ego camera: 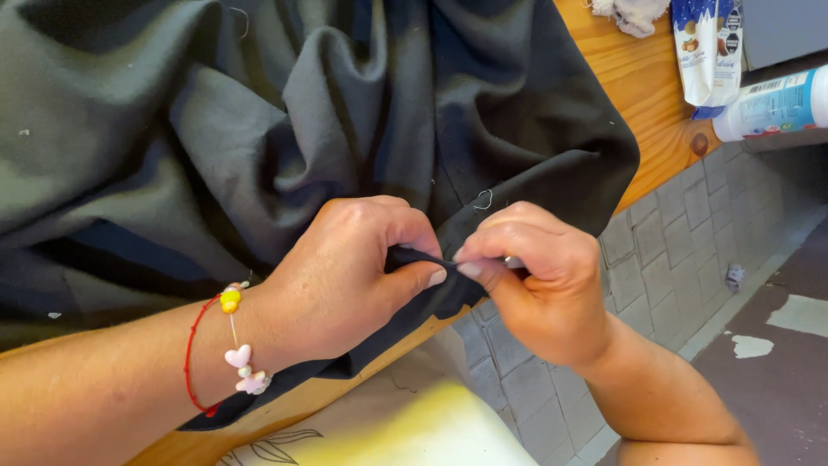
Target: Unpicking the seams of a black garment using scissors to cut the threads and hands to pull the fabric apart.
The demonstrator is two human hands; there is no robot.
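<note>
Left hand [349, 276]: closed, thumb and forefinger pinched on a small fold at the edge of the dark grey fabric [259, 129]; wrist wearing a red cord bracelet [191, 362] and a thin string of yellow, white and pink beads [240, 349]
Right hand [539, 280]: closed, fingertips pressed together just right of the left thumb, nipping the same fold; something thin and pale glimpsed between the fingers, too hidden to identify
Hands together: almost touching, meeting over the front edge of the wooden table [642, 86]
Dark grey fabric: heaped in deep soft folds across most of the tabletop, one corner hanging over the edge under the hands; short white thread [483, 201] lying on it just above the right hand
Wooden table: bare strip visible at upper right and below the left wrist
Upper right: blue and white pouch [707, 52] and a white bottle lying on its side [768, 105], well apart from the hands; bit of white fluff [634, 13] at the top edge
Below: grey brick-pattern wall [673, 250], dark floor with pale patches [776, 380], cream cloth with a leaf drawing [405, 423] under the table edge
</note>
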